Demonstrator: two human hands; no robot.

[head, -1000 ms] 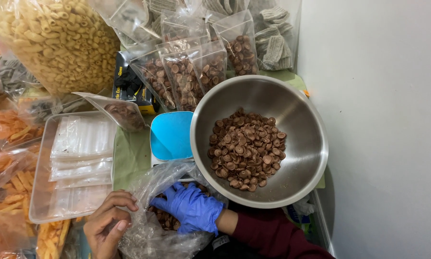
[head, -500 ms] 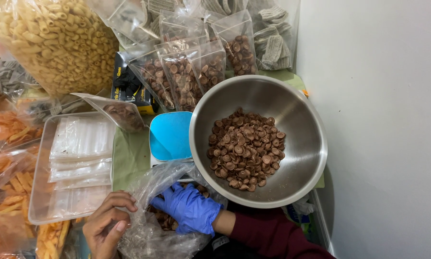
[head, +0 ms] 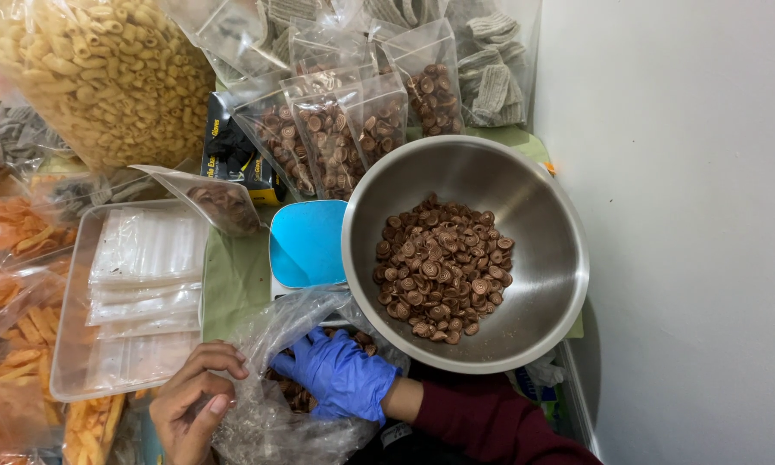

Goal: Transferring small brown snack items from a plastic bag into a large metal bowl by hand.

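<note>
- Right hand (head: 342, 375), in its blue glove, is pushed inside the big clear plastic bag (head: 275, 405) at the bottom of the view, fingers curled down among the brown spiral snacks (head: 291, 392) lying in it; whether it has closed on any of them I cannot tell
- Left hand (head: 193, 405) is bare and grips the crinkled edge of that same bag, thumb and fingers pinching the plastic to hold it open
- Just beyond the bag sits my steel bowl (head: 525, 198), partly filled with a heap of the same brown spiral pieces (head: 439, 269)
- Touching the bowl's left rim is a blue scoop-like tray (head: 305, 244), resting on the green tabletop (head: 232, 280)
- Left of that is a clear plastic tray (head: 77, 344) holding flat stacks of empty little zip bags (head: 142, 258)
- One small filled pouch (head: 219, 202) lies tilted at the tray's far corner
- Further back, several filled pouches (head: 336, 138) of spiral snacks stand upright in a cluster
- Behind them to the left is a large bag of pale yellow curled snacks (head: 103, 73)
- Orange stick snacks in bags (head: 8, 232) crowd my left edge
- White wall (head: 689, 215) runs down the right side
</note>
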